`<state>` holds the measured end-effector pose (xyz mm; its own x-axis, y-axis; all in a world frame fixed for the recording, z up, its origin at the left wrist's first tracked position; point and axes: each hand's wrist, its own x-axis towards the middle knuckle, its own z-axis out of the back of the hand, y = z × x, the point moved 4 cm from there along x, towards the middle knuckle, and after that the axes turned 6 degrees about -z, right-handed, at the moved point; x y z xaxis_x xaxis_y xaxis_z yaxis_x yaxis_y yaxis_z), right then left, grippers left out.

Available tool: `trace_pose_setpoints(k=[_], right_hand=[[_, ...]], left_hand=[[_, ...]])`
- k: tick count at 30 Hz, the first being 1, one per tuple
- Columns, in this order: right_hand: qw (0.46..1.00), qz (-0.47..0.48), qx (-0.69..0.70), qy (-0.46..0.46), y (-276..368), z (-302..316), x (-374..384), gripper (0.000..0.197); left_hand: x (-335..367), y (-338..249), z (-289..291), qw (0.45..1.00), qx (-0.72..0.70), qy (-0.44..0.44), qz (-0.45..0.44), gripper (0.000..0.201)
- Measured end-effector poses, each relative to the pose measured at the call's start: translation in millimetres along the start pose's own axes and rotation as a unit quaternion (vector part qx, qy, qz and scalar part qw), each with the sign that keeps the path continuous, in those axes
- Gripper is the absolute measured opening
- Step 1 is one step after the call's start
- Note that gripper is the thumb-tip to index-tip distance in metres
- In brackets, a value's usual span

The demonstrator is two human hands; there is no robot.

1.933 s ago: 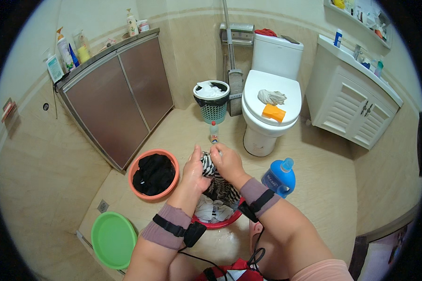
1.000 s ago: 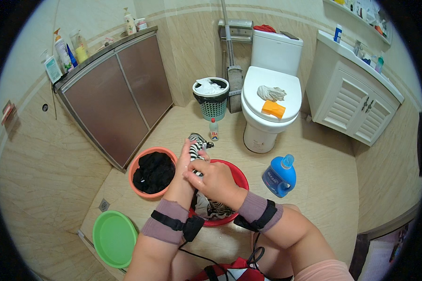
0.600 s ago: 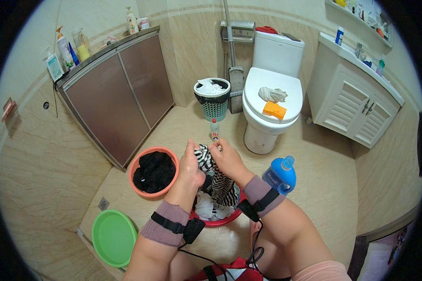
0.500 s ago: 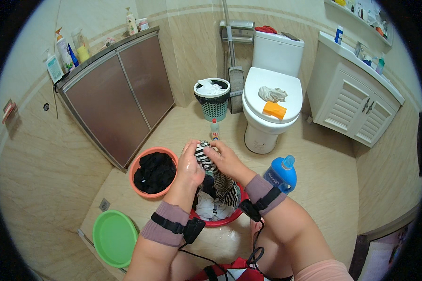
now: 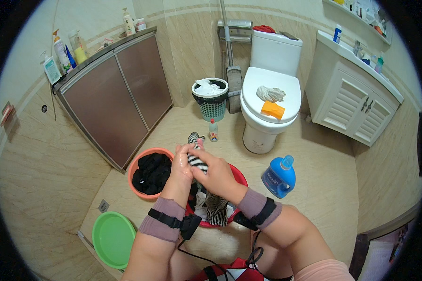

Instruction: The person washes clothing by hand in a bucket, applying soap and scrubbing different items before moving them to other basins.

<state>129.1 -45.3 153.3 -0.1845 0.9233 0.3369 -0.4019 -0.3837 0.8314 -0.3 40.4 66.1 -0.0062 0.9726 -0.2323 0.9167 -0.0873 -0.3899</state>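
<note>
A black-and-white striped garment (image 5: 198, 164) is gripped between my left hand (image 5: 181, 163) and my right hand (image 5: 216, 174), both wet and closed on it. Its bunched top, with a bit of pink, pokes up beyond my fingers. The rest hangs down into a red basin (image 5: 240, 174), where white and dark clothes (image 5: 199, 206) lie, partly hidden by my hands and wrists. To the left stands a coral basin (image 5: 132, 183) of black clothes (image 5: 152, 173). A small clear bottle with a red cap (image 5: 213, 132) is upright on the floor just beyond my hands.
A blue detergent jug (image 5: 279, 178) stands to the right, a green basin (image 5: 112, 236) at the lower left. Farther back are a lined waste bin (image 5: 213, 110) and a toilet (image 5: 258, 137) with a greyish cloth (image 5: 270, 93) and an orange item (image 5: 273, 110) on its lid. Cabinets flank both sides.
My hands have shifted their grip on the striped garment, bunching it. Its top now sticks up past my fingers, and my right hand has moved slightly nearer to me.
</note>
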Motion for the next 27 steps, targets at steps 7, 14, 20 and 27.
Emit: trace_pose_setpoints(k=[7,14,20,27], right_hand=[[0.996,0.076,-0.038,0.029,19.9,-2.2,-16.7,0.019],[0.989,0.011,-0.127,-0.077,-20.2,5.2,10.2,0.024],[0.996,-0.067,0.044,-0.049,-62.4,2.5,29.6,0.028],[0.984,-0.073,0.123,0.111,-59.1,-8.7,19.7,0.076]], left_hand=[[-15.3,18.3,-6.8,0.999,0.001,0.014,0.05,0.037],[-46.3,35.5,-28.2,0.984,0.155,-0.086,-0.009,0.029],[-39.8,19.0,-25.6,0.986,0.158,-0.026,-0.048,0.017],[-33.9,5.4,-25.0,0.985,0.151,-0.037,-0.071,0.015]])
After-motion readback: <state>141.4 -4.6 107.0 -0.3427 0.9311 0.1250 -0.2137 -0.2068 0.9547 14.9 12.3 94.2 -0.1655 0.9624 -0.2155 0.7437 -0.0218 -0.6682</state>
